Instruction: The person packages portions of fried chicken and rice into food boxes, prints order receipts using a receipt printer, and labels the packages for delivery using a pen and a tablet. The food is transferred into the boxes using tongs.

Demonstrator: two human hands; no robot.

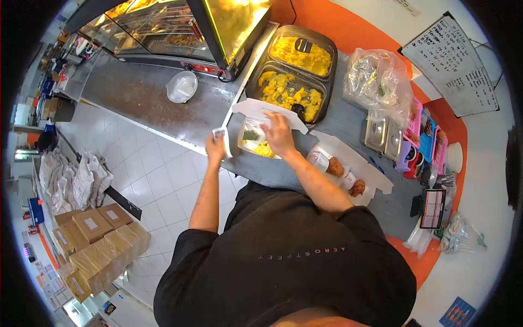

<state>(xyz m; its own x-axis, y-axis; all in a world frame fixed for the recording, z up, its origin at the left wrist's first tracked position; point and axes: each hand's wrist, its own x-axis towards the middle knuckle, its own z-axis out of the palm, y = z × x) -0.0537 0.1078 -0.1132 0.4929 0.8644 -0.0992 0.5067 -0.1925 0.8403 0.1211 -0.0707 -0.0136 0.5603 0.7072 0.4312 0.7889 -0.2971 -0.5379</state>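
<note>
On the counter in front of me stands an open white paper box (245,146) with yellow rice (265,149) and a small item with green (251,134) inside. My left hand (215,148) is closed at the box's left side, pinching a small white packet (219,132). Over the box's right part is my right hand (279,133), its fingers apart and curved, with no object showing in them. To the right, a second open white box (376,173) holds two pieces of fried chicken (335,167) partly wrapped in printed paper (318,160).
Metal trays of yellow rice (294,90) with a black scoop (298,109) lie beyond the box. A heated display case (218,43) stands at the back left, a plastic bowl (181,86) before it. Rightward are plastic bags (378,76), lidded metal containers (384,136) and coloured baskets (414,122).
</note>
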